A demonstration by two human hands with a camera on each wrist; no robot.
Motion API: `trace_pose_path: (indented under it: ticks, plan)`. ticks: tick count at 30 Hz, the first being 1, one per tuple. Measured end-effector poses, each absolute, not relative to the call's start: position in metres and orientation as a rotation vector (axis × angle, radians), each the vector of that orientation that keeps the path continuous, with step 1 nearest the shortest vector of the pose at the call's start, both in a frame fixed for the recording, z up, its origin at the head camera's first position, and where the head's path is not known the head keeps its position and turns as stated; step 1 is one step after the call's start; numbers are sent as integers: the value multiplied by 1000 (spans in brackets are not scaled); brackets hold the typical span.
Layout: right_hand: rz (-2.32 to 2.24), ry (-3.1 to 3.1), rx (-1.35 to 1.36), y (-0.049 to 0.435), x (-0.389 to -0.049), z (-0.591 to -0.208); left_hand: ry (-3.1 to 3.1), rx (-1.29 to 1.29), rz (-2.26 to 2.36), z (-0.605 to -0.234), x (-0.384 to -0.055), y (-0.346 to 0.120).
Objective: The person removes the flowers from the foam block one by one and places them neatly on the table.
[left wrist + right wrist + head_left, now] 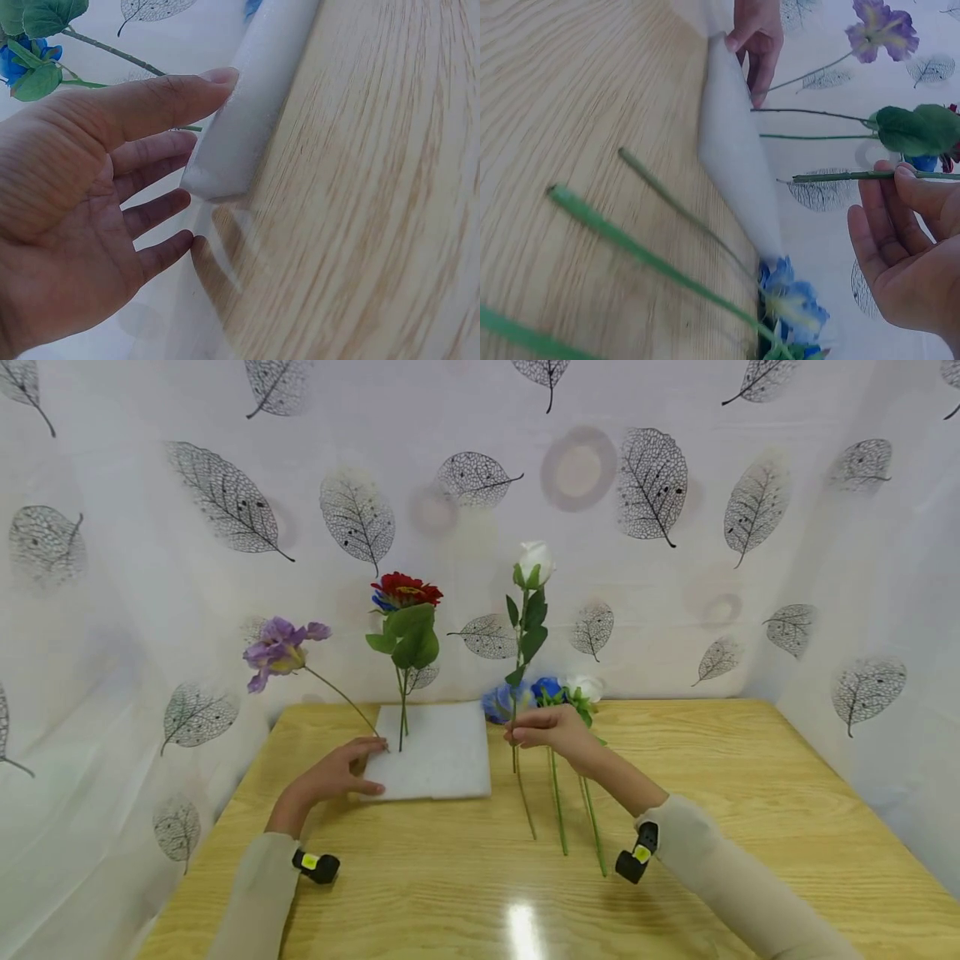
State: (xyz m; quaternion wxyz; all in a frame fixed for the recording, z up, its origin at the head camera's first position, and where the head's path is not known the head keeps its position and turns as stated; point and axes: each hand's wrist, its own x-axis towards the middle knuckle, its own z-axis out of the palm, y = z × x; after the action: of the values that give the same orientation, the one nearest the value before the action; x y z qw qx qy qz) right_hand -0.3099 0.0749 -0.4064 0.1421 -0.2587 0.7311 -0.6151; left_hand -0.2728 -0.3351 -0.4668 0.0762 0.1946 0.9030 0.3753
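A white foam block [442, 760] lies on the table, a purple flower [277, 650], a red flower [407, 588] and a partly hidden blue rose [22, 60] standing from it. My left hand [341, 771] rests at its front left corner, thumb along the front edge, fingertips beside the purple flower's leaning stem. The fingers are only slightly bent in the left wrist view. To the right of the block, my right hand [558, 737] pinches a white rose [534, 562] by its lower stem [840, 177], thumb against fingers. The rose is upright, its cut end pointing down.
A light blue flower [504, 702], a dark blue rose [549, 688] and another white rose [583, 687] lie right of the block, stems toward the table's front. A leaf-printed curtain [480, 543] hangs behind and beside the wooden table [420, 877].
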Motion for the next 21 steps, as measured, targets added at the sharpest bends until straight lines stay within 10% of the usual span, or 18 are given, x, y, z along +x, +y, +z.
trace_pose_path:
  ticks: [21]
  plan:
    - [-1657, 2242, -597, 164, -307, -411, 2700, 593, 1123, -467, -274, -337]
